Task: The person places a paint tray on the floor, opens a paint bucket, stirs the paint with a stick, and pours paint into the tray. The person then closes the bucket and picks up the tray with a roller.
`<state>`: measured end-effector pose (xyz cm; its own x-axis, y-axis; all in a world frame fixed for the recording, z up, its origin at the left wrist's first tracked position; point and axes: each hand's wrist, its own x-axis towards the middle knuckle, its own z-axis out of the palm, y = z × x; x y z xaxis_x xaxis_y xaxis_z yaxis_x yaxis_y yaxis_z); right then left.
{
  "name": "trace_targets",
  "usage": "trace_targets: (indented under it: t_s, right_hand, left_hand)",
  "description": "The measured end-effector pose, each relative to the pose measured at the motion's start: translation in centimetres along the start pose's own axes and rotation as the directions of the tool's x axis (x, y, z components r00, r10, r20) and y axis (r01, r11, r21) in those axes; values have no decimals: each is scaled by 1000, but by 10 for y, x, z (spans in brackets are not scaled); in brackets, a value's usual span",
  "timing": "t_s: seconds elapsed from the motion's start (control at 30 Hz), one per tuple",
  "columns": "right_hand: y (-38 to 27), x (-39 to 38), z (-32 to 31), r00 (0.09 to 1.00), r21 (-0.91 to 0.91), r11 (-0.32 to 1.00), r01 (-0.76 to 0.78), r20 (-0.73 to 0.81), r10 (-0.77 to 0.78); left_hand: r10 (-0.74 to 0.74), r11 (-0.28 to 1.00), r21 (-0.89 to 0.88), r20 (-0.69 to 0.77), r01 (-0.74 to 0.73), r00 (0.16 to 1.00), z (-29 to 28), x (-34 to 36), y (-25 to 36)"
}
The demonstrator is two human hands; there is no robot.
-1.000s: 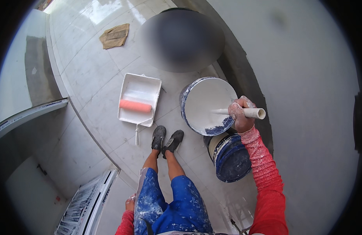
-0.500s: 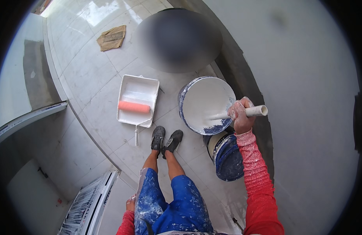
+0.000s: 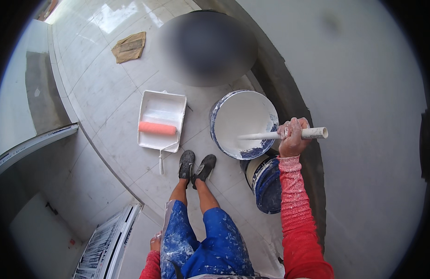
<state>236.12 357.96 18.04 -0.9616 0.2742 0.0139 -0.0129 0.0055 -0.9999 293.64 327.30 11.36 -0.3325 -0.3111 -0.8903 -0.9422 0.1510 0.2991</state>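
My right hand point(image 3: 294, 136) is closed around a white plastic pipe point(image 3: 315, 133), close to its hollow upper end. The pipe slants down to the left, its lower end sunk in white paint point(image 3: 245, 116). That paint stands in a big round bucket point(image 3: 215, 135) with a blue, paint-smeared rim. White splashes cover my fingers and red sleeve. My left hand point(image 3: 155, 241) hangs low beside my left thigh, mostly hidden, so its fingers cannot be made out.
A white paint tray point(image 3: 164, 104) on the tiled floor carries a pink roller point(image 3: 157, 128). Blue-edged buckets point(image 3: 269, 188) stand beside my right forearm. Farther off lies flattened brown paper point(image 3: 129, 47). A blurred dark shape point(image 3: 210, 49) is beyond the bucket; a grey wall point(image 3: 363, 116) rises at right.
My right hand has shifted slightly right and raised the pipe's upper end outward, so more of its length shows over the bucket. My left hand stays by my thigh.
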Motion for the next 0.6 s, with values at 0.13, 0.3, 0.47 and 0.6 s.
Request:
trace_targets:
  t_s: [0.13, 0.3, 0.47, 0.6]
  right_hand:
    - [-1, 5, -7, 997, -22, 997, -74, -24, 73]
    - [-1, 7, -10, 986, 68, 997, -48, -153, 58]
    - [2, 5, -13, 957, 148, 989, -19, -283, 61]
    - [-1, -1, -21, 941, 161, 987, -12, -332, 66]
  left_hand:
    - [1, 997, 74, 21, -2, 1000, 0, 4, -1]
    - [14, 997, 75, 13, -15, 1000, 0, 9, -6]
    - [39, 990, 138, 3, -39, 999, -6, 9, -14]
    - [-21, 999, 24, 8, 21, 1000, -6, -3, -3]
